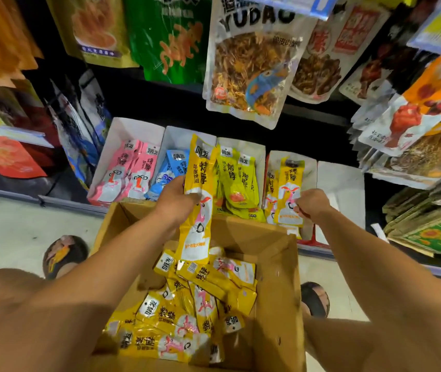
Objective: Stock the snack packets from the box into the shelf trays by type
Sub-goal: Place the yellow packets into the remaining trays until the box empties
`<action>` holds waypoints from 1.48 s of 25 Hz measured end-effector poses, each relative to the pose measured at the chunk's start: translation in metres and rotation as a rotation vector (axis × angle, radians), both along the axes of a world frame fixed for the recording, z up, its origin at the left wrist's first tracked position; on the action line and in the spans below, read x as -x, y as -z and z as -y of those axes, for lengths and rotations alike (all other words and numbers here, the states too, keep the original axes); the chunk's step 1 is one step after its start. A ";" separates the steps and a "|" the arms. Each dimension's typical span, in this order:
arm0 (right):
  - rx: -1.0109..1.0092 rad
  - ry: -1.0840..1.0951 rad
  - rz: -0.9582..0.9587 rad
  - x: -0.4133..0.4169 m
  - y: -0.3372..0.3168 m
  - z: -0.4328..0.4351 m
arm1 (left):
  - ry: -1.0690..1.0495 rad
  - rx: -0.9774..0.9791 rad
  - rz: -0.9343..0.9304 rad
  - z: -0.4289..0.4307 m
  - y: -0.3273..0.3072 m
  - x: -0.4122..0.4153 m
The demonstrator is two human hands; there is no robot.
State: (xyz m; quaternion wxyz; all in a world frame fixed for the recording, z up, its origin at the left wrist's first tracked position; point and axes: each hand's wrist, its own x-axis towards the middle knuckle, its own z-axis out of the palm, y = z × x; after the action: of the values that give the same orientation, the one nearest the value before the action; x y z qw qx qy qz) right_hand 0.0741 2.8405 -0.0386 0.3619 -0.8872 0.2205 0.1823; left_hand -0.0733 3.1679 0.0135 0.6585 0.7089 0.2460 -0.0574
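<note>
Two hands work over one open cardboard box (275,277) set on the floor against the bottom shelf. The left hand (175,204) has its fingers curled round the middle of a long yellow packet (196,167) and holds it upright above the box's far edge, in front of the second and third trays. The right hand (313,204) pinches the lower right edge of a second yellow packet (289,183), which stands over the fourth tray (309,167).

Five white trays sit side by side on the shelf. The first tray (130,132) holds pink packets (133,170), at least three. The second tray (176,135) holds blue packets (172,167), probably two, though the left hand and its packet cover part of them. The third tray (243,145) holds a bunch of lime-green packets (237,178), overlapped too much to count. The fourth tray has at least one more yellow packet behind the held one. The fifth tray (340,183) shows its white inside, and the right forearm cuts off its near end.

In the box lies a heap of yellow packets (184,312), a dozen or more, piled crosswise. The forearms hide its near corners.

Above hang larger snack bags, among them a clear YUDAO bag (251,63). Two sandalled feet (63,253) flank the box.
</note>
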 end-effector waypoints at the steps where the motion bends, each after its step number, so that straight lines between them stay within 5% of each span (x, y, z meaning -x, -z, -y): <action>1: -0.006 -0.002 0.002 -0.006 0.011 -0.002 | 0.000 0.004 -0.003 0.000 0.001 0.000; 18: 0.141 -0.273 -0.009 -0.014 0.099 -0.013 | -0.009 0.006 -0.057 0.003 0.006 -0.008; 30: 0.070 -0.530 0.177 0.022 -0.023 -0.083 | -0.037 0.116 -0.065 -0.003 -0.008 -0.004; 37: -0.096 -0.690 0.190 0.113 -0.076 -0.155 | -0.088 0.297 -0.064 0.003 -0.012 -0.002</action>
State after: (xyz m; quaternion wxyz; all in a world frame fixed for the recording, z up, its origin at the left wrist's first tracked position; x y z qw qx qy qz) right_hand -0.0390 2.9955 0.0372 0.3394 -0.9044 -0.1355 0.2204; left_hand -0.0714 3.1645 0.0253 0.7496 0.5902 0.2866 -0.0867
